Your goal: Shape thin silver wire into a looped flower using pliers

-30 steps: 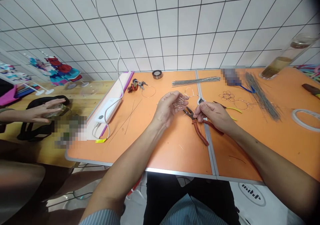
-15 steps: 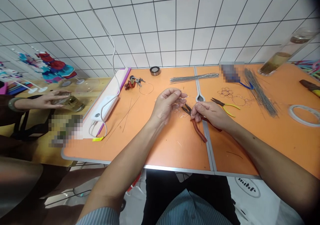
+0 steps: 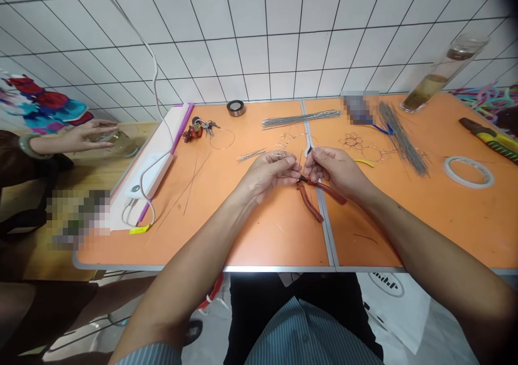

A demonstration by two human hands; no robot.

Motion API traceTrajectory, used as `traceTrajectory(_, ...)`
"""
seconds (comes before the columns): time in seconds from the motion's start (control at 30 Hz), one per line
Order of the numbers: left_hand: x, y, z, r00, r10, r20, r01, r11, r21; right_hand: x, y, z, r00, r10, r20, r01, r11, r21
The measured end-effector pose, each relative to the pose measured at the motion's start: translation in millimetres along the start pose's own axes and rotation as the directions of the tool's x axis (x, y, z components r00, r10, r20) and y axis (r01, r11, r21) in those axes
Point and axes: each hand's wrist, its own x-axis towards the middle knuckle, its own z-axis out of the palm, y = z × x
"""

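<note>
My left hand is closed in a pinch on a thin bent wire, whose loops and curves rise above the fingers. Close beside it, my right hand also has its thumb and fingers pinched together at the wire; the exact spot it grips is too fine to make out. Under both hands lie pliers with red-brown handles, their jaws partly hidden by my fingers. Behind my right hand, only a bit of a yellow handle of a second tool shows.
On the orange table are wire bundles, a flower-shaped wire piece, tape, keys, a power strip, a white ring and a tilted glass bottle. At left, another person's hand touches a glass.
My right hand has moved up to my left and now pinches at the wire, away from the red-handled pliers. The looped wire shows more above my left hand. The view has shifted right.
</note>
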Motion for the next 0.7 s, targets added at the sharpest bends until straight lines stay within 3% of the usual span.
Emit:
traceTrajectory(0.23, -1.6, 1.3, 2.2, 1.0, -0.023, -0.008, 0.023, 1.0, 0.016, -1.7, -7.4, 4.9, 0.999, 0.023, -0.038, -0.021, 0.998, 0.055)
traceTrajectory(0.7, -1.0, -3.5, 3.3, 0.999, -0.044, 0.012, 0.043, 0.998, 0.054, -2.6, -10.3, 6.7, 0.998, -0.024, -0.059, 0.023, 1.0, -0.009)
